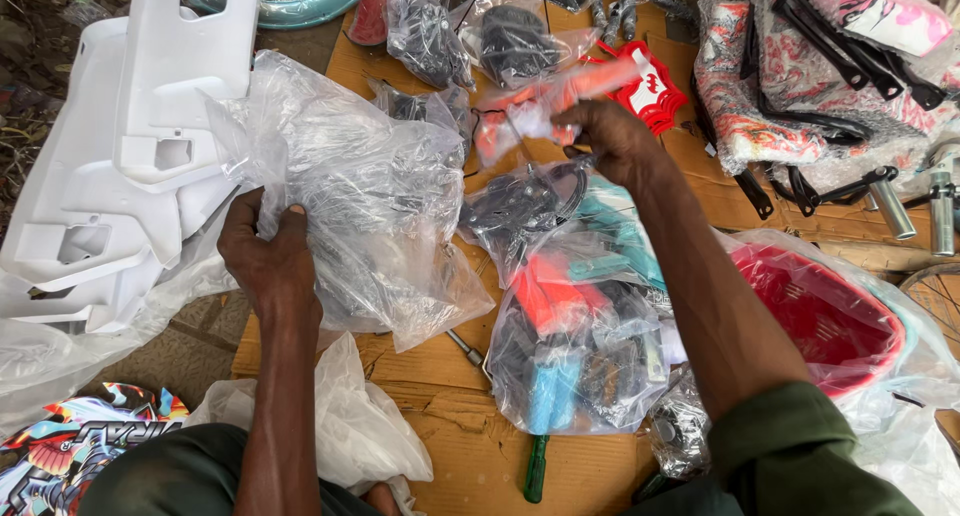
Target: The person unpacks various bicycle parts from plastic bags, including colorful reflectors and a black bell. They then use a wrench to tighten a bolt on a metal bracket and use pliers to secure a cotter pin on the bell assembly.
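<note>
Gripping a large crumpled clear plastic bag (pixel 360 196), the left hand (pixel 265 251) pinches its left edge, fingers closed; the bag spreads rightward over brown cardboard (pixel 450 456); the right hand (pixel 610 136) clasps an orange-and-white wrapped part (pixel 560 96), up and right, well apart.

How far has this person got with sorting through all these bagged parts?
Done: the white plastic panels lie out of any bag on the left. In hand: the left hand holds up a clear plastic bag, while the right hand grips an orange-and-white wrapped part. Left: the bag of red and teal parts and the bagged red basket look unopened.
</note>
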